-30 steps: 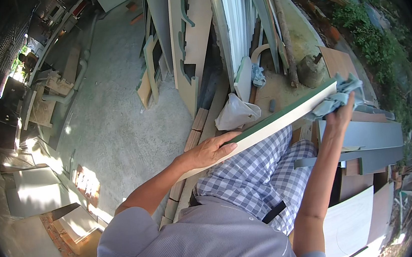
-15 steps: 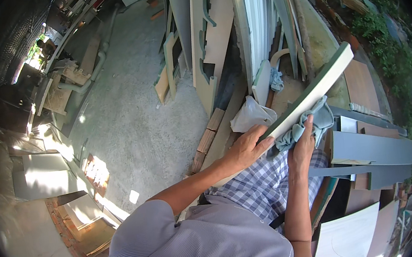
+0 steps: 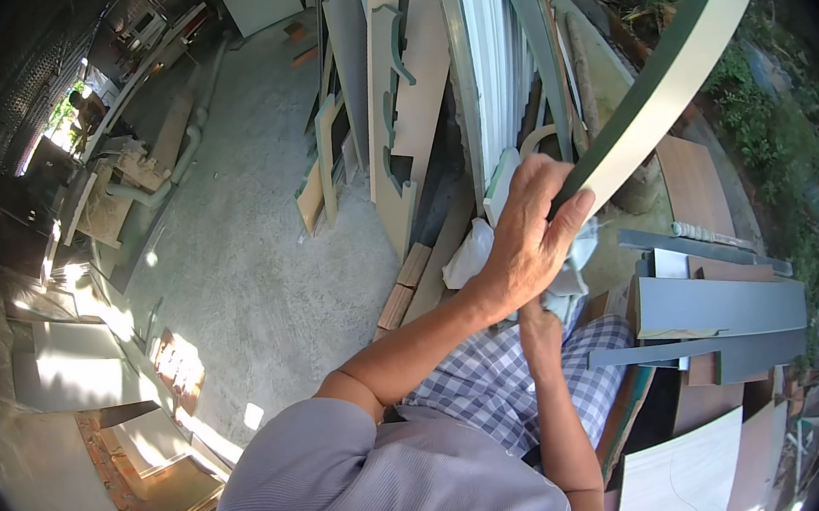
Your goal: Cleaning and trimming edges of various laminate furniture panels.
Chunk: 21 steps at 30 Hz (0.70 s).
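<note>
My left hand (image 3: pixel 527 233) grips the lower part of a long narrow board (image 3: pixel 662 89), its thumb on the pale edge and its fingers over the dark green face. The board slants up and away to the right, its far end near the top of the view. Below my left hand is my right hand (image 3: pixel 540 337), with a grey-blue cloth (image 3: pixel 569 284) bunched in it. My left hand hides the right fingers and the board's lower end.
Tall boards (image 3: pixel 420 75) and white corrugated sheets (image 3: pixel 493 57) lean ahead. Grey panels (image 3: pixel 719 303) are stacked at the right. A white plastic bag (image 3: pixel 469 254) lies beyond my knees. A person (image 3: pixel 87 112) is at the far left, past the concrete floor (image 3: pixel 240 253).
The board has risen toward the upper right and come closer. My left hand has lifted with it. My right hand and the cloth have shifted left and down, behind the left hand.
</note>
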{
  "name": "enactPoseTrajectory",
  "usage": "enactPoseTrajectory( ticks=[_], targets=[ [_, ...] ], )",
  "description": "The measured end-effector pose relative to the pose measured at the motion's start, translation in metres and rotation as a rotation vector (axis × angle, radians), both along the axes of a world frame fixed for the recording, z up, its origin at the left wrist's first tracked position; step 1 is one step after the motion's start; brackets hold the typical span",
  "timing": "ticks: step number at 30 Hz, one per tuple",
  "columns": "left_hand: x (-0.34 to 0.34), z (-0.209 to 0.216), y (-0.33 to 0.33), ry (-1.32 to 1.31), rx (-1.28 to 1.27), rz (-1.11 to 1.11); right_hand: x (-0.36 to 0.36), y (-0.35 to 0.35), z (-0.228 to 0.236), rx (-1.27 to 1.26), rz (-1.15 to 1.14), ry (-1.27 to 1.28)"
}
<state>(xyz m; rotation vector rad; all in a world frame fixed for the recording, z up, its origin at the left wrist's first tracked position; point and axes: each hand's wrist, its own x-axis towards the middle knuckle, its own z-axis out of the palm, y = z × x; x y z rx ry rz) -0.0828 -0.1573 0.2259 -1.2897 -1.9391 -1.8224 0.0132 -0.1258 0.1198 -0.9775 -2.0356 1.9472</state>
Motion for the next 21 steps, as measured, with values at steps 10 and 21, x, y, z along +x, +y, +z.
enactPoseTrajectory(
  ticks=[10, 21],
  targets=[
    [0.0, 0.04, -0.007, -0.343, -0.052, -0.294, 0.018, 0.021, -0.041, -0.748, -0.265, 0.414],
    [0.053, -0.061, 0.005, 0.203, -0.325, -0.001, 0.033, 0.055, 0.037, -0.455, -0.321, 0.626]
  ],
)
